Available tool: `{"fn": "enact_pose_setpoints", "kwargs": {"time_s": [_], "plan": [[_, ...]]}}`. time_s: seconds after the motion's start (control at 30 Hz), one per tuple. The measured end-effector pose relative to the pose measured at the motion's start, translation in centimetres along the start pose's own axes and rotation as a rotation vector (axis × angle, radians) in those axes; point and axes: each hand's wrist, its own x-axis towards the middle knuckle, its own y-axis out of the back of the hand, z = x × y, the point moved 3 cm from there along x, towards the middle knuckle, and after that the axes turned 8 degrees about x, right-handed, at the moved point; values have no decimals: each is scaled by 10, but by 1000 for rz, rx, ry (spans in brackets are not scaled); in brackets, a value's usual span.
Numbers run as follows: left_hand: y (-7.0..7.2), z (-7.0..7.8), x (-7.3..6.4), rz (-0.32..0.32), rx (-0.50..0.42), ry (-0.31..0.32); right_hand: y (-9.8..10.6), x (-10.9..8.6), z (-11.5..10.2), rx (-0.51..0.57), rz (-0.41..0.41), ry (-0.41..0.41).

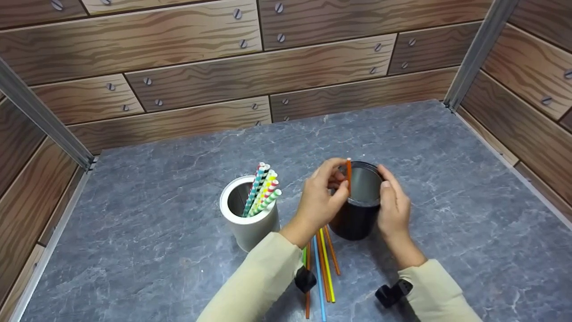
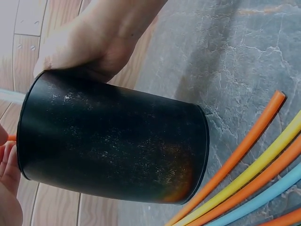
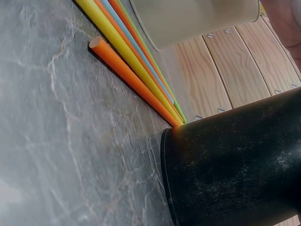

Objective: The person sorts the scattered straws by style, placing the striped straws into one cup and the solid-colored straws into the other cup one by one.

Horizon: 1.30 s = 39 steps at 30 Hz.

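My left hand pinches an orange straw that stands upright at the left rim of a black cylindrical container. The straw's lower part is inside the container, out of sight. With my right hand I grip the container's right side, thumb at the rim and fingers round the far wall. In the left wrist view a bit of the orange straw shows between my left fingers by the rim. The black container looks nearly upright, its base close to several loose straws.
Left of my hands stands a white cylinder holding several striped paper straws. Plain orange, yellow, blue and green straws lie on the grey marbled table, partly under my left forearm. Wood-patterned walls enclose the table.
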Motion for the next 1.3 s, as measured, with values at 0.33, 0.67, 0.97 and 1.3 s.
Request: {"fn": "enact_pose_setpoints", "kwargs": {"time_s": [0.33, 0.67, 0.97, 1.3], "plan": [[4, 0, -7, 57, -56, 27, 0, 0, -1, 28, -2, -10], [14, -7, -22, 130, -80, 30, 1, -1, 0, 32, 2, 5], [23, -8, -33, 88, -30, 73, 1, 0, 0, 29, 3, 12], [23, -30, -62, 2, 146, 239, 1, 0, 0, 27, 6, 14]]}}
